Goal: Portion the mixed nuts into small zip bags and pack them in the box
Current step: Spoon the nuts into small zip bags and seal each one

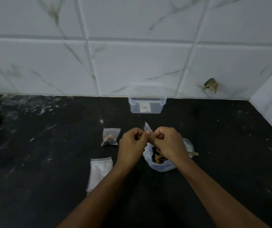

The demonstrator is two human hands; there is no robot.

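the left hand [130,142] and right hand [165,142] meet mid-bench, fingers curled, pinching a small clear zip bag [147,127] above the open clear plastic bag of mixed nuts [160,157]. to open it cleanly, peel the lips apart evenly. the empty clear plastic box [147,102] waits at the back edge.

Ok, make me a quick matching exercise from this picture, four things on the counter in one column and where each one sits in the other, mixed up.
Things:
1. clear plastic box
2. filled zip bag
3. stack of empty zip bags
4. big bag of mixed nuts

Places:
A. under the right hand
B. against the tiled wall
C. nearest the camera, beside the left forearm
D. just left of the left hand

Pairs: 1-B, 2-D, 3-C, 4-A
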